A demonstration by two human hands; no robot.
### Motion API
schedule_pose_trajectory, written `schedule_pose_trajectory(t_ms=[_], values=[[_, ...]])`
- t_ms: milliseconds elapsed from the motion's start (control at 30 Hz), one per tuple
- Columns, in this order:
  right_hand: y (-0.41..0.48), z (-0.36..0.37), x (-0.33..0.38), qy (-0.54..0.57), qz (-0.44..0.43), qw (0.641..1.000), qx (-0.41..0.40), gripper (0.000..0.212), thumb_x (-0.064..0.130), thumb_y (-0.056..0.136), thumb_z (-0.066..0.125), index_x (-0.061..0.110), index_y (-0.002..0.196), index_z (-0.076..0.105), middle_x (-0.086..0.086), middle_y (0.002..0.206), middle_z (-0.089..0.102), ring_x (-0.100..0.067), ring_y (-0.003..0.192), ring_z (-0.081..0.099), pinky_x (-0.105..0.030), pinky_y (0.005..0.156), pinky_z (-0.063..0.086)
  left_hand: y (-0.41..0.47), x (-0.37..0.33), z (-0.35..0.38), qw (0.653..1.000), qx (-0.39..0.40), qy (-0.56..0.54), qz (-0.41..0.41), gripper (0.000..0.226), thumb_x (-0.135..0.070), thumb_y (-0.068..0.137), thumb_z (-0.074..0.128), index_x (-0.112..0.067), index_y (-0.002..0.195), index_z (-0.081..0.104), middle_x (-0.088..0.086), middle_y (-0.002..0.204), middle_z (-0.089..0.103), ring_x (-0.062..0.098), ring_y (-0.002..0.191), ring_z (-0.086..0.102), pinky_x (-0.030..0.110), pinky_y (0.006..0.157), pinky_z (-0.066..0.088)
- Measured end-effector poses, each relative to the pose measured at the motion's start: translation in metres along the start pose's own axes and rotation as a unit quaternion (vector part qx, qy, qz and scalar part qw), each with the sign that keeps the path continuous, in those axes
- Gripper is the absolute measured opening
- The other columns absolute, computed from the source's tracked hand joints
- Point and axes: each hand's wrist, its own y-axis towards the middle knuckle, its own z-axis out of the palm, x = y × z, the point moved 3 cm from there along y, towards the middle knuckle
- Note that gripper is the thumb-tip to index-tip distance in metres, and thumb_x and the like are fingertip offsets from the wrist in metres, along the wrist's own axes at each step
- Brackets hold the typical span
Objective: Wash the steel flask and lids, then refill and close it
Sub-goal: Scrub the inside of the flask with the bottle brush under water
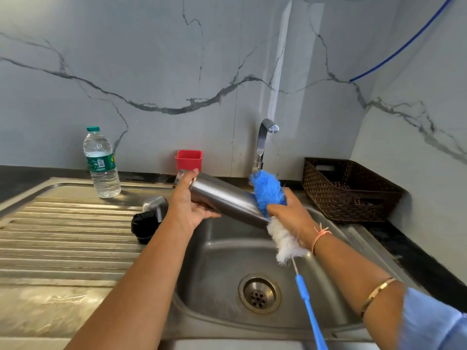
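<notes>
I count one flask [227, 199], one brush [267, 193], two lids [145, 226] left of the left hand [188, 210], one bottle [101, 162], one basket [348, 190].

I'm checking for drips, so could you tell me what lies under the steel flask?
The left hand holds the steel flask from below, above the sink; the basin directly beneath is covered by flask and brush.

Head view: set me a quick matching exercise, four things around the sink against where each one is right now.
Things:
1 steel flask
2 water bottle
3 black lid
4 bottle brush

Places:
A standing upright on the drainboard
B gripped by its bristles in the right hand
C held tilted over the sink in the left hand
D lying on the drainboard at the sink's edge

Pairs: 1-C, 2-A, 3-D, 4-B.
</notes>
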Motion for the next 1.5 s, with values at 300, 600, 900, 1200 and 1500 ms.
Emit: schedule_pose_trajectory(t_ms=[300, 600, 900, 1200, 1500], values=[[-0.007, 0.023, 0.064, -0.040, 0.005, 0.990, 0.138, 0.008, 0.008, 0.082, 0.057, 0.015, 0.086, 0.058, -0.008, 0.078, 0.060, -0.019, 0.066, 0.056, -0.026, 0.059, 0.045, -0.001, 0.011, 0.010, 0.981, 0.011, 0.091, 0.172, 0.044, -0.014, 0.071, 0.077, -0.021, 0.105, 0.050, 0.006, 0.091, 0.060, 0.022, 0.084, 0.060, 0.039, 0.078, 0.051], [-0.004, 0.011, 0.034, -0.127, 0.001, 0.984, 0.122, 0.018, 0.010, 0.082, 0.059, 0.014, 0.100, 0.060, -0.006, 0.087, 0.062, -0.018, 0.075, 0.059, -0.029, 0.067, 0.048, -0.005, -0.013, 0.009, 0.978, 0.023, 0.013, 0.207, 0.034, -0.015, 0.076, 0.074, -0.029, 0.100, 0.055, -0.001, 0.087, 0.060, 0.017, 0.083, 0.059, 0.037, 0.077, 0.051], [0.012, -0.010, 0.015, -0.217, 0.022, 0.972, 0.084, 0.031, 0.017, 0.078, 0.069, 0.015, 0.105, 0.055, -0.007, 0.096, 0.062, -0.018, 0.080, 0.058, -0.031, 0.070, 0.049, 0.007, -0.029, -0.015, 0.978, -0.072, -0.088, 0.174, 0.062, -0.022, 0.079, 0.074, -0.018, 0.131, 0.041, 0.007, 0.109, 0.061, 0.020, 0.091, 0.063, 0.041, 0.079, 0.056], [0.039, 0.016, 0.092, -0.495, -0.099, 0.861, 0.062, 0.070, 0.023, 0.080, 0.071, 0.012, 0.136, 0.031, -0.016, 0.124, 0.049, -0.032, 0.110, 0.051, -0.037, 0.084, 0.046, 0.017, -0.014, -0.016, 0.977, -0.089, 0.063, 0.185, 0.040, -0.028, 0.072, 0.080, -0.029, 0.088, 0.044, 0.005, 0.096, 0.058, 0.027, 0.099, 0.058, 0.054, 0.098, 0.045], [0.060, 0.073, 0.176, -0.668, -0.281, 0.672, -0.151, 0.044, 0.015, 0.089, 0.052, 0.010, 0.130, 0.039, -0.014, 0.119, 0.052, -0.032, 0.104, 0.054, -0.037, 0.074, 0.032, 0.024, -0.022, -0.022, 0.974, -0.099, 0.068, 0.191, 0.040, -0.023, 0.074, 0.080, -0.022, 0.094, 0.045, 0.002, 0.091, 0.056, 0.018, 0.084, 0.056, 0.048, 0.096, 0.048]])
